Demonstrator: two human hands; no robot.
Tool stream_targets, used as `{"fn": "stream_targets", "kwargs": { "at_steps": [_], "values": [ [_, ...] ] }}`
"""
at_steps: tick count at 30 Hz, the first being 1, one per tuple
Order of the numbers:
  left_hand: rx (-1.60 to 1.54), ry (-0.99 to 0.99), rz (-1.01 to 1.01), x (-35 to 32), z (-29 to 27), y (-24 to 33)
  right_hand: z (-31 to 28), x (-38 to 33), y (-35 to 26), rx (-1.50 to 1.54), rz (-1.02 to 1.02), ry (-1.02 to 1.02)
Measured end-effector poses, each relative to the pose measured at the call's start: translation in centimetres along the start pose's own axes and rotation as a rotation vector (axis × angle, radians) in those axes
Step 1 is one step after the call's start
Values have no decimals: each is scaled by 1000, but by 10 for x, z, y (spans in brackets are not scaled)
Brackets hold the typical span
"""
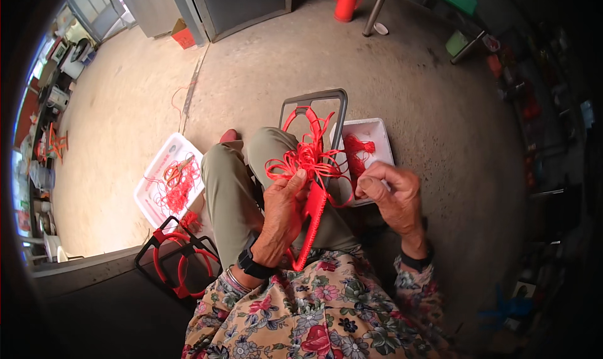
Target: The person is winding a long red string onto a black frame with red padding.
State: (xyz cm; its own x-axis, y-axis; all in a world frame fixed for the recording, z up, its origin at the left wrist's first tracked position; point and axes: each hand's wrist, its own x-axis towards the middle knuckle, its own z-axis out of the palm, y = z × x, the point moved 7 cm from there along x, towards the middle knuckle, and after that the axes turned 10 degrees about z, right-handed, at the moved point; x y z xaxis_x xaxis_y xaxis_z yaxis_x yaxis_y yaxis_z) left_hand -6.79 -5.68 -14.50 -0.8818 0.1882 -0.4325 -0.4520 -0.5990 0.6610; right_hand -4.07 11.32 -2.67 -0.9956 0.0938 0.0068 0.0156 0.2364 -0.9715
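Observation:
My left hand (286, 202) is closed around a bunch of looped red cord (306, 157), thumb on top, above my knees. Beneath the loops, a curved band (312, 230) wrapped tightly in red runs down toward my lap. It appears joined to a dark rounded frame (344, 108) that stands out past my right knee, with a red-wrapped curve inside it. My right hand (392, 192) is raised to the right of the bunch, fingers curled in a pinch. A loose loop of the red cord reaches its fingertips; the exact grip is partly hidden.
A white tray (148, 186) with tangled red cord and scissors (178, 170) lies on the left floor. Another white tray (379, 133) with red cord sits beyond my right hand. Dark frames with red rings (182, 268) rest by my left leg. A red thermos flask (347, 2) stands far off.

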Motion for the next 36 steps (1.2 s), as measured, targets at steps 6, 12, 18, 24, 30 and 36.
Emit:
{"fn": "stream_targets", "kwargs": {
  "at_steps": [6,12,18,24,30,36],
  "values": [
    [-4,-9,73,4,-3,1,-1,-25,55,303,100,78],
    [21,-8,56,3,0,-3,32,-8,94,-50,-14,-8],
    [82,93,73,0,-4,3,55,9,81,-80,-76,53],
    [227,-45,-126,-6,2,-6,53,13,88,-54,-82,-149],
    [246,-251,-115,-17,2,-4,8,0,46,-415,3,-270],
    [11,-316,-108,-11,6,9,-12,-14,9,-554,-76,-181]
  ]
}}
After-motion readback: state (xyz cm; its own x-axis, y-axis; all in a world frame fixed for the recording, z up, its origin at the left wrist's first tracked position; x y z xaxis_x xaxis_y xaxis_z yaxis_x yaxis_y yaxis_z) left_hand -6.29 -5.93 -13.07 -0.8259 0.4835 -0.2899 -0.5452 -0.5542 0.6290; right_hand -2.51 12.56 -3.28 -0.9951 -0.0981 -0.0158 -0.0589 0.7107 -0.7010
